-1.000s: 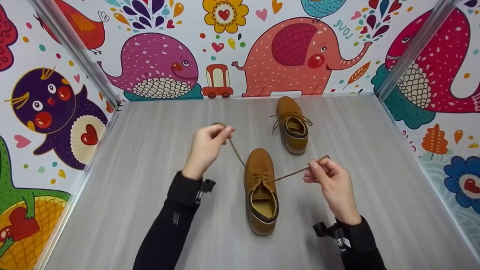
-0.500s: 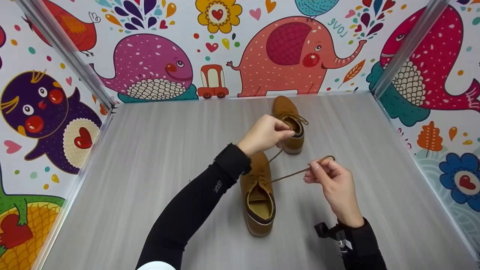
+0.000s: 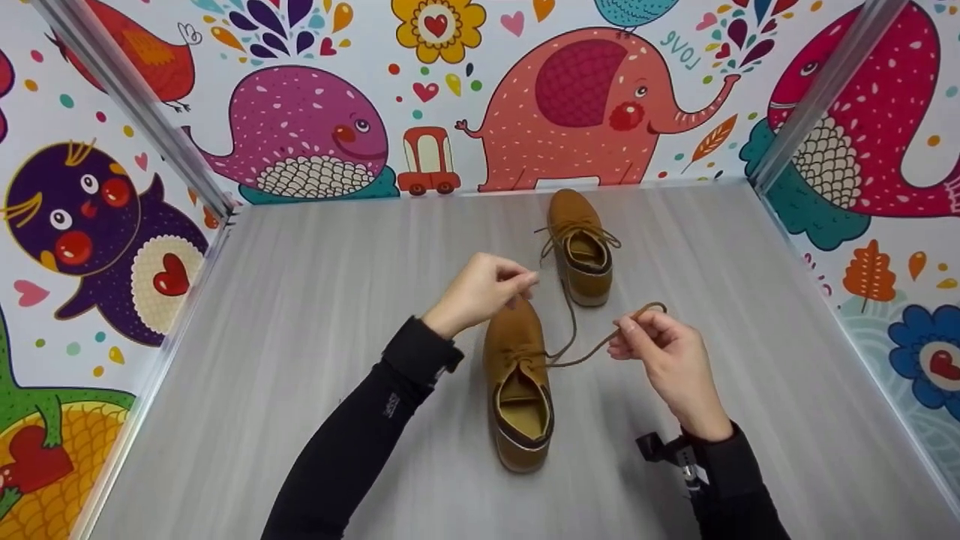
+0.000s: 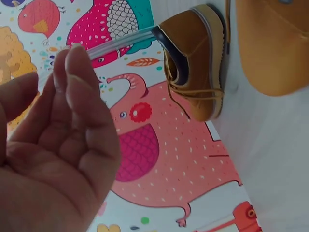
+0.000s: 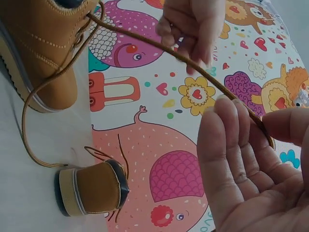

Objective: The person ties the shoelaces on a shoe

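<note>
A tan lace-up shoe (image 3: 517, 337) stands on the grey surface, toe pointing away. My right hand (image 3: 667, 360), to the right of it, pinches one shoelace (image 5: 159, 47) between thumb and forefinger; the lace runs slackly back to the eyelets. The other lace end (image 3: 574, 322) lies loose, looping to the right of the shoe toward the second shoe. Above the toe hovers my left hand (image 3: 484, 292). In the left wrist view its thumb is apart from its loosely bent fingers (image 4: 84, 82), with nothing between them.
A second tan shoe (image 3: 581, 247), its laces tied in a bow, stands farther back near the rear wall. Walls printed with cartoon animals (image 3: 577, 112) close off the back and both sides, with metal strips (image 3: 150, 120) at the corners.
My left hand carried its lace across to the right, let it go, and drew back left over the toe. The right hand stays almost in place; its lace has gone slack.
</note>
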